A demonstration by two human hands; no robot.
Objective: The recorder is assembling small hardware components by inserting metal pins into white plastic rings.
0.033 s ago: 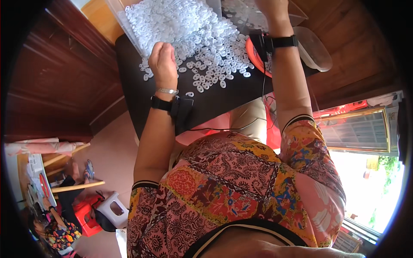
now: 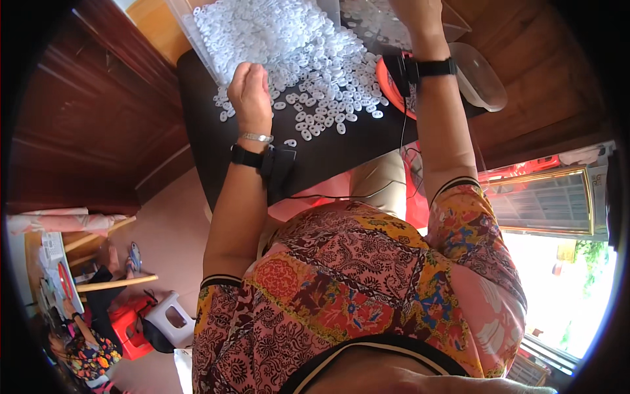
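The person's left hand [image 2: 249,92] is raised over the near edge of the heap, its fingers curled in together; whether a piece is pinched inside cannot be told, since the back of the hand hides the tips. Just below this grip, toward the body, are a metal bracelet [image 2: 256,138] and a black wristband [image 2: 247,157], with one stray piece lying beside the bracelet on the dark table [image 2: 203,131]. To the right of the grip, loose white oval pieces [image 2: 306,134], most showing two holes, lie scattered; beyond it they thicken into a heap reaching into a clear bin [image 2: 190,36].

Well to the right, the right hand [image 2: 421,16] reaches past an orange bowl [image 2: 388,87] toward a clear tray [image 2: 459,21]; its fingers are cut off by the upper edge, so their grip cannot be judged. A clear container [image 2: 489,79] stands outside that wrist.

The step in hand appears to be handling the small pieces one or a few at a time. The next move seems to call for fine fingertip control, with the left wrist kept clear of the scattered ones.
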